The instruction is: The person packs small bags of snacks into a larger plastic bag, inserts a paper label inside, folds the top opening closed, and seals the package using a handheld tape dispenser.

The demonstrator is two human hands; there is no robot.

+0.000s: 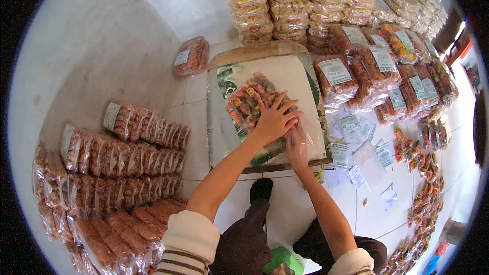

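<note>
A clear plastic bag of small red, orange and green snack packs (248,99) lies on a low wooden board (300,66) in front of me. My left hand (275,119) rests on the bag's right part with its fingers spread. Beside and partly below it, my right hand (297,147) is at the loose clear plastic at the bag's lower right end. The right hand's fingers are partly hidden under the left hand and the plastic.
Packed brown bags (125,153) are stacked at the left. One bag (191,57) lies by the wall. Labelled bags (333,76) are piled at the right, near scattered paper labels (351,128) and strings of small packs (428,198). Tall snack stacks (290,5) stand behind.
</note>
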